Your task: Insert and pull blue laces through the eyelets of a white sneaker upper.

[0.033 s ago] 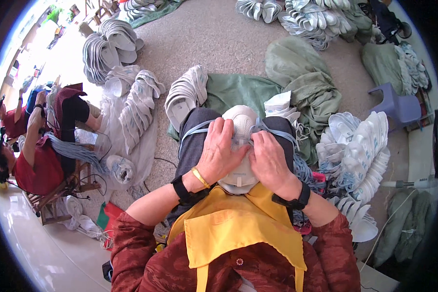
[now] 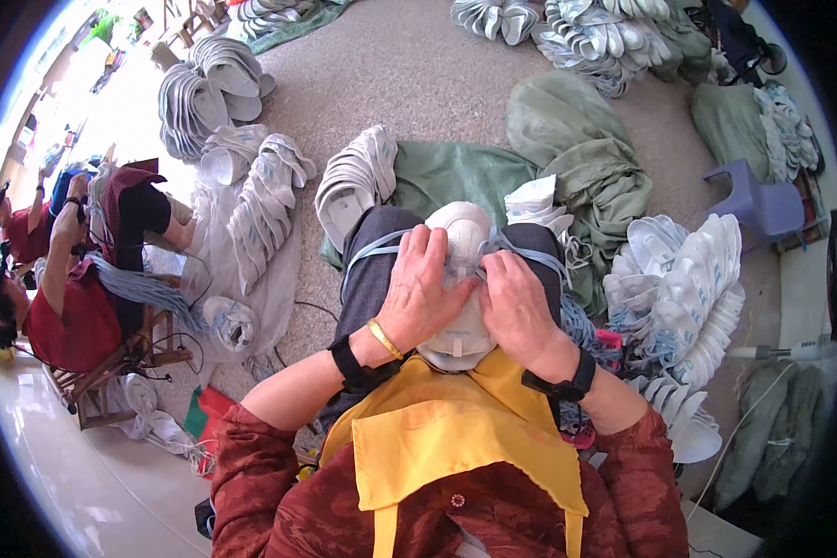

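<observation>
Head view | white shoe sole point(image 2: 462, 232) rests on lap, toe pointing away | left hand point(image 2: 425, 288) and right hand point(image 2: 519, 302) both closed over it, fingers curled on light-blue strap point(image 2: 374, 249) | judgement: keep sole braced on thighs, strap taut and centred.

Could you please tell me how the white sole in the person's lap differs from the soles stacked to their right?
The white sole lies alone on the lap, under both the left hand and right hand; the stacked soles stand nested on edge, untouched. Pale blue straps cross the lap sole. Both look white and alike in shape.
</observation>
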The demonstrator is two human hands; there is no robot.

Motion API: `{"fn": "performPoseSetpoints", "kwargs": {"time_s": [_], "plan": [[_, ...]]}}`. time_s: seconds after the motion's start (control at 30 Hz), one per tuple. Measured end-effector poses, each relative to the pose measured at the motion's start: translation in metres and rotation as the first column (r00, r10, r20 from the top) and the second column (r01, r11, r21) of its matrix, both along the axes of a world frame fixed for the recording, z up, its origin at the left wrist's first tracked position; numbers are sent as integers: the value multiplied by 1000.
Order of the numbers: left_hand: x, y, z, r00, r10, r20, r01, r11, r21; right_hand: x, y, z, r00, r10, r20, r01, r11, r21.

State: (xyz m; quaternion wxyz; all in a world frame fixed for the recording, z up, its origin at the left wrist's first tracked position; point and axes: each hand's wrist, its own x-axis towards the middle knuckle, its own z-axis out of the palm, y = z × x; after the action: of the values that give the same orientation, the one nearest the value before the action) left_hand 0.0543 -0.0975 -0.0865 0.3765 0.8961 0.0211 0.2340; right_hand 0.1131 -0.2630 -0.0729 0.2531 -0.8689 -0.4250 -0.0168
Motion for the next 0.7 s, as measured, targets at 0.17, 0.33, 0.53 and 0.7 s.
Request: {"fn": "performPoseSetpoints", "kwargs": {"time_s": [0.17, 0.33, 0.53, 0.7], "plan": [[3, 1, 0, 1000, -20, -13, 20, 1000, 5, 13, -2, 8, 997, 55, -49, -53, 998, 32], [1, -3, 1, 994, -28, -106, 29, 1000, 11, 14, -6, 8, 994, 34, -101, -22, 993, 119], [-1, -5, 2, 995, -19, -99, 21, 999, 25, 11, -7, 12, 991, 39, -127, -16, 984, 177], [-2, -8, 1, 995, -20, -102, 22, 1000, 20, 3, -9, 10, 995, 11, -101, 9, 981, 194]]}}
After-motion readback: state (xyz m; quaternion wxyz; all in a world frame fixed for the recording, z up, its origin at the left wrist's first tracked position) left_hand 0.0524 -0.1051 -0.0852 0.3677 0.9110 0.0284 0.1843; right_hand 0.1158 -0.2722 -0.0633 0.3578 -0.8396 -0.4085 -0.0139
